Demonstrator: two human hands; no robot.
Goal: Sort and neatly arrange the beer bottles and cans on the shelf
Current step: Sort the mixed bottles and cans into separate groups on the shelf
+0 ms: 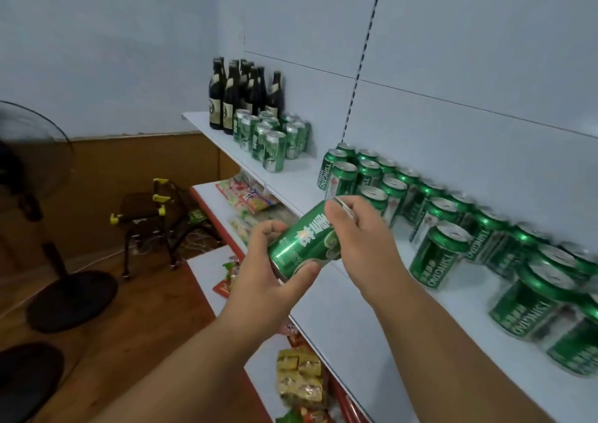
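Held can (304, 244): green beer can, off the shelf (356, 325), in front of its near edge, tilted, long axis running from near-left up to far-right.
Left hand (275, 270): fingers curled round the can's base end.
Right hand (362, 238): fingertips pinching the can's top rim.
Can rows (433, 215): upright green cans just right of and beyond the right hand, the nearer hand to them.
Far cluster (268, 137): paler green cans, well apart at far left.
Bottles (239, 95): dark, behind that cluster.

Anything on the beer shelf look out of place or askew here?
Mostly tidy. One green can stands alone in front of the far can cluster, out of line. Another can is off the shelf, tilted, held by both hands.
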